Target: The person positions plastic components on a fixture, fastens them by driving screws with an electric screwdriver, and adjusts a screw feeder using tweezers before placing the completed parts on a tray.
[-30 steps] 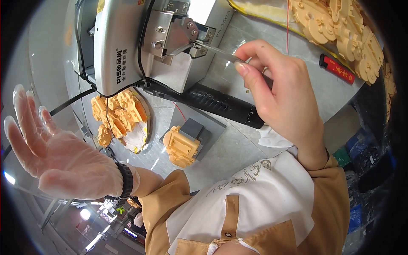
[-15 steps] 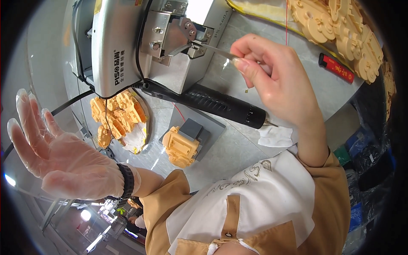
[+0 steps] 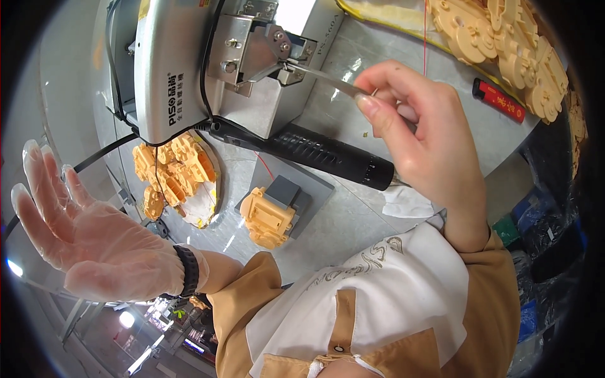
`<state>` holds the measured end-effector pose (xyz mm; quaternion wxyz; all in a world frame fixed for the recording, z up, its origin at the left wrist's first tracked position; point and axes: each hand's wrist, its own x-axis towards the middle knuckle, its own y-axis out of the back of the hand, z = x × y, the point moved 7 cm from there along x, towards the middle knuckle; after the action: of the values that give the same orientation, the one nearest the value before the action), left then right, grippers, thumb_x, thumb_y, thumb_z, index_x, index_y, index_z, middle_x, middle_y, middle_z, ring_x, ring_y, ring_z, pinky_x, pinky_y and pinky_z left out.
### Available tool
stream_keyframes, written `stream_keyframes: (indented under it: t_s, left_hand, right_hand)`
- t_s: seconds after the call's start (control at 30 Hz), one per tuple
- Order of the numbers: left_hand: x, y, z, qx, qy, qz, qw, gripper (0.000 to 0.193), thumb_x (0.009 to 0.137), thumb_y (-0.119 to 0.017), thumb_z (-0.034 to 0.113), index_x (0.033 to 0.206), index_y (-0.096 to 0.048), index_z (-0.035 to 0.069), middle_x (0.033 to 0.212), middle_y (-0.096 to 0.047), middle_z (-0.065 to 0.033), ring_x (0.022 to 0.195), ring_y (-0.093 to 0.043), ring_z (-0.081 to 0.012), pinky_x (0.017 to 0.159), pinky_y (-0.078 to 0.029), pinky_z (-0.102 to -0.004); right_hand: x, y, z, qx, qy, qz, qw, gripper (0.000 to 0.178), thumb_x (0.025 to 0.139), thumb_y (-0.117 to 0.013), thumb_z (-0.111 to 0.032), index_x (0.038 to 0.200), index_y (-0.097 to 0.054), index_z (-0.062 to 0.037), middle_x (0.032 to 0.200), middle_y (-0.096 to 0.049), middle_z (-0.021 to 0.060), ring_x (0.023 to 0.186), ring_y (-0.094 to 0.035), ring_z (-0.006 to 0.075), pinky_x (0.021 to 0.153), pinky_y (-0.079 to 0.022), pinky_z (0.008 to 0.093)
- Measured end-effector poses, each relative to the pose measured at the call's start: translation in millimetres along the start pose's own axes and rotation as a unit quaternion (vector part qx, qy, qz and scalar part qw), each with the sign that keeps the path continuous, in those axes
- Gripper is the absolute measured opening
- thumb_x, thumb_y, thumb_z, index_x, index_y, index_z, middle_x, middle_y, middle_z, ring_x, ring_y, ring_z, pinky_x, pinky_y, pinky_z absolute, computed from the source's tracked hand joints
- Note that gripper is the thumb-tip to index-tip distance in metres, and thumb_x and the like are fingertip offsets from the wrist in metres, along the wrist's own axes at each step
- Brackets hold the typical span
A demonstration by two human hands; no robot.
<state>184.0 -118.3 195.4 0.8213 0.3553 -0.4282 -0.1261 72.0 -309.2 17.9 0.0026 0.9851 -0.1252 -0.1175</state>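
Right hand (image 3: 432, 135) has shifted slightly right and down, thumb and finger pinching a thin metal tool (image 3: 331, 80). Gloved left hand (image 3: 123, 246) off to the side, fingers spread, holding nothing. Tool's long axis slants up-left, tip at the metal bracket (image 3: 247, 57). Silver machine (image 3: 157, 75) beyond, dark printing along casing.

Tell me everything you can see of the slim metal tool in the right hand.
The slim metal tool looks grey, smooth and fairly flat, narrowing toward its far end. It is held aslant in the pinching grip of the bare right hand, which hides part of it. Its narrow end points toward the picture's upper left, at the metal mechanism on the silver machine; whether the tip touches anything there, I cannot tell.
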Motion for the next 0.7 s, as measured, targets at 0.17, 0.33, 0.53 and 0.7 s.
stream_keyframes:
  t_s: [0.17,0.33,0.53,0.7]
  left_hand:
    - [0.5,1.6,-0.3,-0.001,0.006,0.007,1.000,0.068,0.084,-0.032,0.063,0.128,-0.046,0.014,0.128,-0.048,-0.0205,0.125,-0.039,-0.0368,0.103,-0.017,-0.0564]
    - [0.1,2.7,-0.4,0.003,0.005,0.005,1.000,0.067,0.084,-0.033,0.063,0.128,-0.046,0.015,0.128,-0.048,-0.0206,0.125,-0.039,-0.0371,0.104,-0.017,-0.0563]
    - [-1.2,2.8,-1.7,0.005,0.002,0.003,1.000,0.067,0.084,-0.032,0.063,0.129,-0.045,0.015,0.128,-0.048,-0.0208,0.125,-0.039,-0.0361,0.104,-0.018,-0.0559]
    - [-2.0,0.0,-1.9,0.012,-0.004,-0.004,1.000,0.068,0.084,-0.031,0.064,0.129,-0.046,0.015,0.127,-0.048,-0.0209,0.124,-0.041,-0.0357,0.103,-0.020,-0.0556]
  right_hand:
    - [0.8,1.3,-1.5,-0.019,0.003,0.009,1.000,0.010,0.084,-0.053,0.000,0.092,-0.055,0.0061,0.066,-0.056,0.0037,0.059,-0.049,0.0060,0.054,-0.042,0.0197]
    - [7.4,-2.7,-0.4,-0.022,0.024,0.007,0.999,0.011,0.084,-0.054,0.000,0.093,-0.055,0.0067,0.067,-0.057,0.0053,0.059,-0.050,0.0070,0.055,-0.044,0.0207]
    - [7.9,-1.2,-2.8,-0.041,0.075,0.013,0.996,0.010,0.084,-0.054,0.001,0.093,-0.055,0.0067,0.069,-0.058,0.0057,0.060,-0.051,0.0074,0.055,-0.044,0.0212]
    - [6.2,-0.5,2.6,-0.015,0.058,0.010,0.998,0.010,0.084,-0.054,0.001,0.093,-0.055,0.0060,0.069,-0.057,0.0047,0.061,-0.051,0.0061,0.055,-0.043,0.0195]
